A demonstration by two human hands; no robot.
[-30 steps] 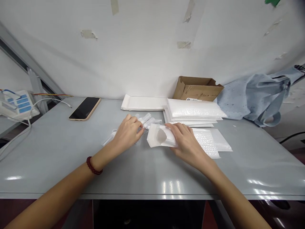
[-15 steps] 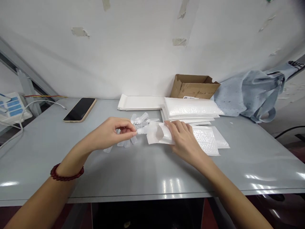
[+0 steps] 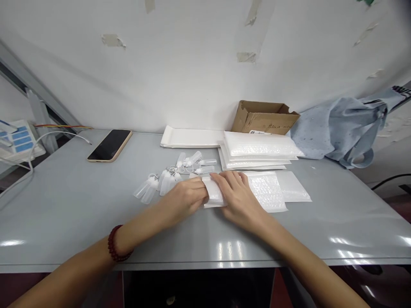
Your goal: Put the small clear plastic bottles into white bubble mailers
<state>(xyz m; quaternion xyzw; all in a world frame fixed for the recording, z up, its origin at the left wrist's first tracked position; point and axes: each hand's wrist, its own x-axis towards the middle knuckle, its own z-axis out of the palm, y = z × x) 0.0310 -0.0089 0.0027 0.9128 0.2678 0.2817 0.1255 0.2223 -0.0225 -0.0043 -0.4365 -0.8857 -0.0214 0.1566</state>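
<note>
My right hand grips a white bubble mailer, thumb and fingers closed over it near its opening. The mailer's bubbled body extends to the right on the table. At its left end is my left hand, fingers curled and tips tucked into the mouth. Whatever those fingers hold is hidden. Just behind and left of my left hand lie several small translucent plastic bottles with white loops; more of these bottles lie farther back. Another flat white mailer shows beneath the held one.
Behind the hands is a stack of white bubble mailers, beside a flat white pack. A cardboard box stands against the wall, with a pale blue cloth bag to its right. A phone and white cable are left.
My left hand has moved right, from holding a small translucent bottle outside the mailer to having its fingertips in the mouth. That bottle is out of sight. The mailer's flap no longer shows spread out.
</note>
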